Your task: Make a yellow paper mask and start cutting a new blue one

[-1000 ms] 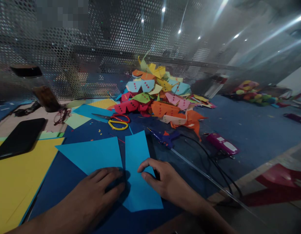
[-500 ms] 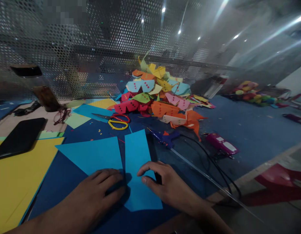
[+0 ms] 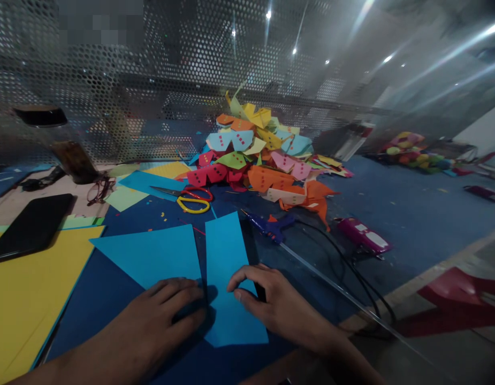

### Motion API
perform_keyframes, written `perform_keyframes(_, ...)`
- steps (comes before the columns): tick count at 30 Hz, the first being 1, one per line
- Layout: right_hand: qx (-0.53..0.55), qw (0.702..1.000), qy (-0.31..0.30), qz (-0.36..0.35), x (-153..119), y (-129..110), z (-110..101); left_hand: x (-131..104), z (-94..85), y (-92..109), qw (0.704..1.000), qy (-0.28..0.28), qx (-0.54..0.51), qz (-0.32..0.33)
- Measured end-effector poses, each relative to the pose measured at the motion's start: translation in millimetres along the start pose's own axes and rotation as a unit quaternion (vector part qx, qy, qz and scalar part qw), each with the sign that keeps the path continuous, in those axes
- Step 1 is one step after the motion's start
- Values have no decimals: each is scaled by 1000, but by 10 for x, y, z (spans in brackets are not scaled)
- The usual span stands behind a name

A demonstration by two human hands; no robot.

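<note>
My left hand [image 3: 173, 307] lies palm down with its fingers outstretched, over the lower edge of a blue paper triangle [image 3: 159, 248]. Right of it is a blue paper strip [image 3: 225, 251], a narrow gap between the two pieces. My right hand [image 3: 267, 299] rests at the strip's right edge, its fingers loosely curved. A small space shows between thumb and forefinger, with nothing visible in it. Beyond the sheets lie scissors [image 3: 194, 200] with one red and one yellow handle loop. A blue glue gun [image 3: 271, 227] with a long clear glue stick sits right of the strip.
Folded coloured paper shapes [image 3: 247, 155] are heaped against the perforated metal panel [image 3: 170, 101]. At left are yellow sheets [image 3: 26, 305], a black phone [image 3: 32, 227], glasses [image 3: 98, 190] and a jar [image 3: 70, 155]. A purple device [image 3: 363, 236] and black cable lie right.
Both hands and both blue paper pieces stay in nearly the same place. The whole view has shifted very slightly.
</note>
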State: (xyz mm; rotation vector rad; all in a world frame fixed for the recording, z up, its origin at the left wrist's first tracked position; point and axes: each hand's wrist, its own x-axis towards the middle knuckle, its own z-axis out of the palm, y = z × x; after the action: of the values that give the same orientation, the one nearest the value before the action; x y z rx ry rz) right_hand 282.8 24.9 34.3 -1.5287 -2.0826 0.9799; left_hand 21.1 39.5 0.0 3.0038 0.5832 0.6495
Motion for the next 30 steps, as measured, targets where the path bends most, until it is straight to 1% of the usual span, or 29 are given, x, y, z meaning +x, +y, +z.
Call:
perform_keyframes(2, 6, 1000, -2, 2, -9, 3, -6, 27, -45, -3, 1000, -9, -16, 12)
perform_keyframes(5, 10, 1000, -10, 13, -36, -1, -18, 48, -81, -4, 999, -21, -20, 13)
perform_keyframes(7, 8, 1000, -16, 21, -57, -9, -25, 42, -78, -2, 999, -30, -16, 20)
perform_keyframes(11, 4, 999, -30, 30, -84, -26, -31, 9, -56, -2, 1000, -22, -12, 9)
perform_keyframes(15, -9, 999, -37, 6, -82, -32, -29, 3, -64, -13, 999, -44, -10, 14)
perform_keyframes(18, -20, 999, -39, -10, -76, -22, -18, 8, -45, -10, 1000, -24, -12, 12)
perform_keyframes(22, -20, 999, -34, -5, -79, 7, 1, -9, -4, 9, 1000, -7, -16, 1)
perform_keyframes(25, -18, 999, -29, -9, -83, 20, 5, -22, -28, 25, 1000, -11, -19, 10)
perform_keyframes(30, -9, 999, -32, 0, -88, -9, -22, -24, -81, 55, 998, -36, -39, 41)
